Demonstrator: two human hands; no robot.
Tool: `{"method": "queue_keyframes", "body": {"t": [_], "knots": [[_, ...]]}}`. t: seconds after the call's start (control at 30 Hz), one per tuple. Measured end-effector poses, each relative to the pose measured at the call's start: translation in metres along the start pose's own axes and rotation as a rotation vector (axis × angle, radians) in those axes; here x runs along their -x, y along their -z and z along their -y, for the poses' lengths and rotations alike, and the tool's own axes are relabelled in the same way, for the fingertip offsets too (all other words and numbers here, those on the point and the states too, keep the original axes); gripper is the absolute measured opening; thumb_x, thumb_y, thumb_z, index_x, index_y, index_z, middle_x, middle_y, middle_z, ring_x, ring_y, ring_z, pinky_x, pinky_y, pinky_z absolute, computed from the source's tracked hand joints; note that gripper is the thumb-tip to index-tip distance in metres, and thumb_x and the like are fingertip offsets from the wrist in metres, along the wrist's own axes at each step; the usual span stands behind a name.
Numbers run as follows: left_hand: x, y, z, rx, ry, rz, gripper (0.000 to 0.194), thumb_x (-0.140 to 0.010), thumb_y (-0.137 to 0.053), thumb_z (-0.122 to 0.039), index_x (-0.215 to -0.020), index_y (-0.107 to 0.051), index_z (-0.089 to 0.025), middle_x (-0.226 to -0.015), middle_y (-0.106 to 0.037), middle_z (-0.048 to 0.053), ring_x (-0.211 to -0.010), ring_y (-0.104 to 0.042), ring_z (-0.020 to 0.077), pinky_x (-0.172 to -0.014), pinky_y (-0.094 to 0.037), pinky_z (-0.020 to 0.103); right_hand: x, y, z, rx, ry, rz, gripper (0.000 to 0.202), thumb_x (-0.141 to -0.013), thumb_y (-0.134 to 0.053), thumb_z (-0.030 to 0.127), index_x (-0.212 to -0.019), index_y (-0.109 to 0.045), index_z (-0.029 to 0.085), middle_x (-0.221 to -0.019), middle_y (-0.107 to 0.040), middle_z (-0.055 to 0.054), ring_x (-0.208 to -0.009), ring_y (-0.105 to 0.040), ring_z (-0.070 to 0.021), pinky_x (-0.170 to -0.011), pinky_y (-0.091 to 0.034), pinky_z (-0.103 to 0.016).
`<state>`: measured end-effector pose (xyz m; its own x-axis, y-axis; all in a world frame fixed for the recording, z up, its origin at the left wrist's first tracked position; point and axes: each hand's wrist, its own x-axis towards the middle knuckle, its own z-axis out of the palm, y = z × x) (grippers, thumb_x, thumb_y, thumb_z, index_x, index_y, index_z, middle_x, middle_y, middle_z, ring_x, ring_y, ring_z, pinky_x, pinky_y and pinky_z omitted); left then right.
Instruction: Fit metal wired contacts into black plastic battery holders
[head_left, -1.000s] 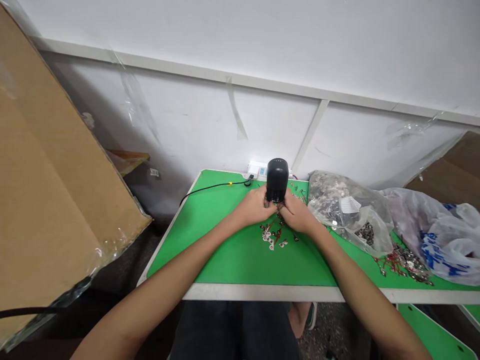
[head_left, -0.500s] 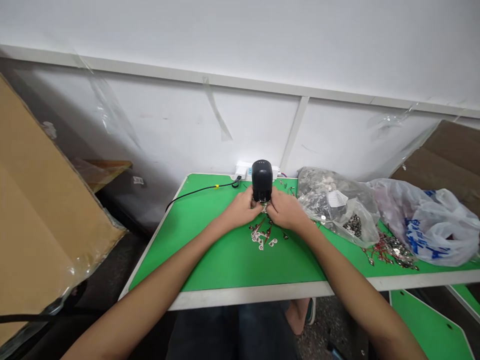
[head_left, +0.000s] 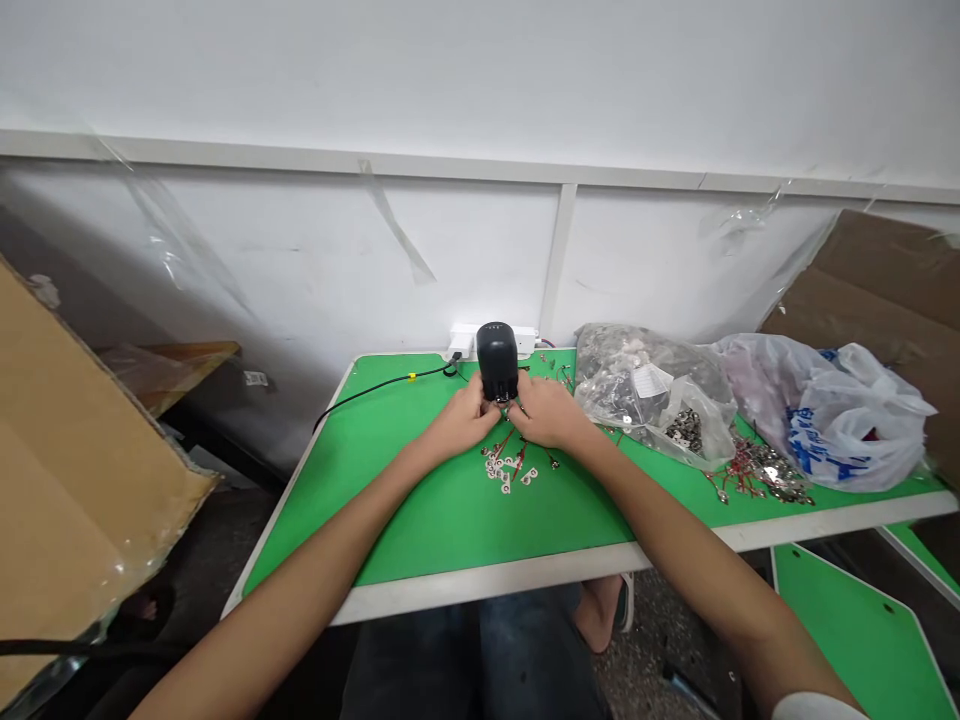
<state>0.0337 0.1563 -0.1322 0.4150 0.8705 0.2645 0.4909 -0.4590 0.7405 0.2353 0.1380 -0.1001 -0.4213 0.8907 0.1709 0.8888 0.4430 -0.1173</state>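
My left hand (head_left: 463,420) and my right hand (head_left: 550,411) meet at the lower front of an upright black rounded device (head_left: 496,360). Both have their fingers closed, thumbs and fingertips brought together just under its lower end. What they pinch is small and partly covered by the fingers, so I cannot make it out. Just in front of the hands lies a loose group of small white pieces with round marks (head_left: 506,470), mixed with thin red wires (head_left: 519,462) and small metal parts.
A white power strip (head_left: 527,341) with a black cable (head_left: 375,390) sits against the wall. On the right of the green table (head_left: 420,540) are a clear bag of metal parts (head_left: 622,380), a white plastic bag (head_left: 862,410) and a pile of wired parts (head_left: 776,470). Cardboard (head_left: 82,480) stands at left.
The camera view has swung a little, so the table and device appear further left. Both hands stay together at the black device, with little visible change in their grip.
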Motion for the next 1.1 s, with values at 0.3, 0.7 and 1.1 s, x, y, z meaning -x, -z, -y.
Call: {"method": "queue_keyframes", "body": {"t": [0.3,0.7,1.1], "knots": [[0.001,0.000,-0.001,0.005,0.003,-0.004,0.035,-0.091,-0.059,-0.028,-0.122,-0.045,-0.020,-0.073,-0.056,-0.003,-0.063,-0.056,0.0178,-0.058,-0.037,0.029,-0.003,-0.007,0.003,-0.036,-0.016,-0.007,0.039,-0.104,-0.041,0.038,-0.128,-0.051,0.009,-0.112,-0.074,-0.022,-0.099,-0.069,-0.0374,-0.091,-0.049,-0.046],[0.001,0.001,-0.003,-0.014,0.002,-0.016,0.039,-0.092,-0.056,-0.026,-0.128,-0.044,-0.018,-0.077,-0.058,-0.001,-0.067,-0.056,0.0204,-0.061,-0.038,0.031,-0.003,-0.010,0.003,-0.056,-0.014,0.025,0.042,-0.104,-0.037,0.037,-0.132,-0.049,0.008,-0.117,-0.073,-0.023,-0.103,-0.069,-0.0380,-0.092,-0.050,-0.047],[0.008,0.000,-0.010,-0.076,-0.028,0.025,0.043,-0.096,-0.055,-0.034,-0.131,-0.035,-0.018,-0.091,-0.062,0.005,-0.080,-0.064,0.0274,-0.068,-0.045,0.035,-0.001,-0.007,0.005,-0.031,-0.003,0.019,0.047,-0.105,-0.037,0.041,-0.136,-0.049,0.007,-0.116,-0.074,-0.023,-0.105,-0.070,-0.0401,-0.094,-0.051,-0.049]]}}
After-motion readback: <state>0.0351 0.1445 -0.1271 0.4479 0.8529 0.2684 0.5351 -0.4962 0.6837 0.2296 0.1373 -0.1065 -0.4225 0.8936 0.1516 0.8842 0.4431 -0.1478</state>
